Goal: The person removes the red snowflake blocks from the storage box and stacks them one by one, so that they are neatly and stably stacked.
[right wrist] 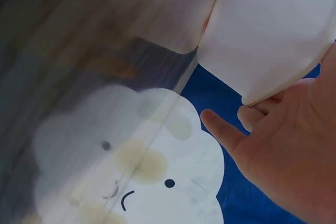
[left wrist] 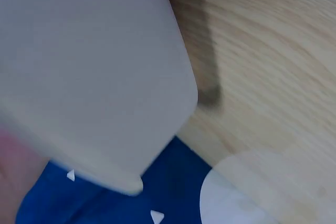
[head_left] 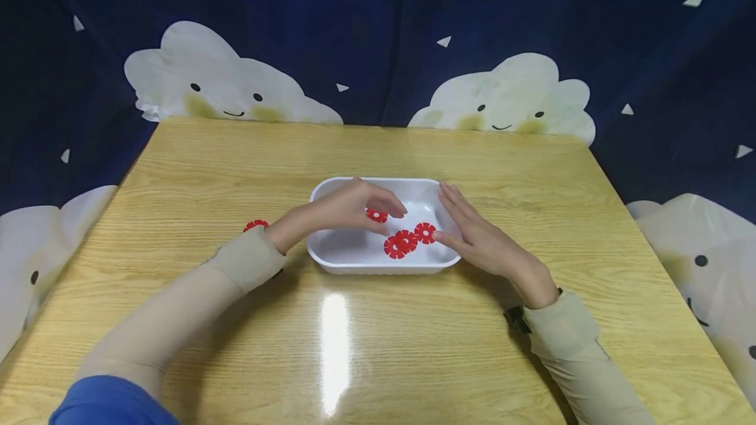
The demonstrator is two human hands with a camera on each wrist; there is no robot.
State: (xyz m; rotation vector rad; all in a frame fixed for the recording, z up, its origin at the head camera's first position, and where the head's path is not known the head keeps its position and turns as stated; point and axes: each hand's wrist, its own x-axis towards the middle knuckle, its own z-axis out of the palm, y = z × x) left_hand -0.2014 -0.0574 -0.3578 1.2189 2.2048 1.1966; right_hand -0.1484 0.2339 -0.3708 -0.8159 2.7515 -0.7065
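Observation:
A white plastic tray (head_left: 336, 258) with rounded corners stands mid-table in the head view. Several red notched discs, like snowflake building pieces (head_left: 425, 233), lie inside, two overlapping. My left hand (head_left: 354, 205) reaches in over the left side, fingers bent and thumb apart. One red disc (head_left: 376, 215) shows in the gap between them, without visible contact. At the right end, my right hand (head_left: 487, 241) rests against the rim with straight fingers, thumb extending inward. The right wrist view shows this hand (right wrist: 294, 150) beside the tray wall (right wrist: 262, 30). Mostly tray wall (left wrist: 94, 77) fills the left wrist view.
Another red disc (head_left: 256, 224) lies on the wooden table (head_left: 449, 346) left of the tray, partly hidden by my left forearm. A dark blue cloth (head_left: 366, 31) with cloud prints hangs behind the table and along its sides.

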